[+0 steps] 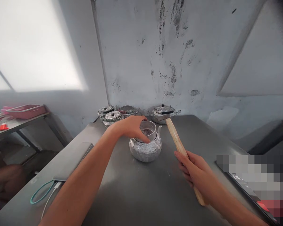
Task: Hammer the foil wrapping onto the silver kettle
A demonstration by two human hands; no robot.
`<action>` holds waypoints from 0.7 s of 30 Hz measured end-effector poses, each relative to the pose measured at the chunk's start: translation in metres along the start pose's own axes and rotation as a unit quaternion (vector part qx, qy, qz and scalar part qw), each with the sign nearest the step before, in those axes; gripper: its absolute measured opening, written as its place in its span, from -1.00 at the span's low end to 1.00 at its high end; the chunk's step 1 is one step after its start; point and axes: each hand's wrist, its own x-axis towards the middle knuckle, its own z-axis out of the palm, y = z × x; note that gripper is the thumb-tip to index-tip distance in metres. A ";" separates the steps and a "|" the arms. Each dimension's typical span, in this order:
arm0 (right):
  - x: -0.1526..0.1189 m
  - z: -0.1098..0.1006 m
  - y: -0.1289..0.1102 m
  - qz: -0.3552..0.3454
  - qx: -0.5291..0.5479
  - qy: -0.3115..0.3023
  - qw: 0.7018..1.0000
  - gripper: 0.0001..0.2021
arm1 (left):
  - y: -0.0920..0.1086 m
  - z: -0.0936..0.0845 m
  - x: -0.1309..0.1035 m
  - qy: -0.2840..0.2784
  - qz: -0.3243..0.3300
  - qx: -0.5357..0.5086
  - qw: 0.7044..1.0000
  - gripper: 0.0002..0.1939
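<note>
A silvery teapot (145, 151) with a crinkled, hammered-looking body stands upright in the middle of the table, its spout pointing right. In its mouth sits a metal strainer (151, 128) with small holes, its upper part rising above the opening. My left hand (133, 126) is closed around the strainer's rim, thumb on the near side and fingers on the far side. To the right of the teapot, my right hand (193, 168) grips a hammer (176, 138) by its wooden handle. The hammer's metal head is up and apart from the teapot.
Several lidded silvery pots (112, 116) stand at the table's back left, and a larger pot (163, 110) at the back right. A grey power bank (74, 161) with cables lies on the left; a phone-like device (247, 190) on the right. A side table holds a pink basket (25, 111).
</note>
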 end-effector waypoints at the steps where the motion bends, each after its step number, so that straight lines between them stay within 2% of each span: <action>1: 0.000 0.000 -0.001 0.003 -0.003 0.001 1.000 -0.54 | 0.000 0.000 0.000 -0.001 -0.003 0.001 1.000 0.09; 8: 0.001 0.001 0.000 0.003 0.001 0.002 1.000 -0.55 | 0.001 0.001 0.000 0.005 0.000 0.017 1.000 0.15; 14: -0.001 0.001 -0.001 0.003 -0.003 0.004 1.000 -0.55 | -0.001 0.003 0.004 -0.004 0.000 0.021 1.000 0.09; 16: -0.002 0.001 -0.002 0.006 -0.004 0.004 1.000 -0.55 | -0.001 0.003 0.005 0.012 -0.005 0.022 1.000 0.08; 21: -0.001 0.001 0.000 0.003 0.001 -0.002 1.000 -0.54 | -0.002 -0.006 -0.002 0.048 0.004 -0.016 0.999 -0.10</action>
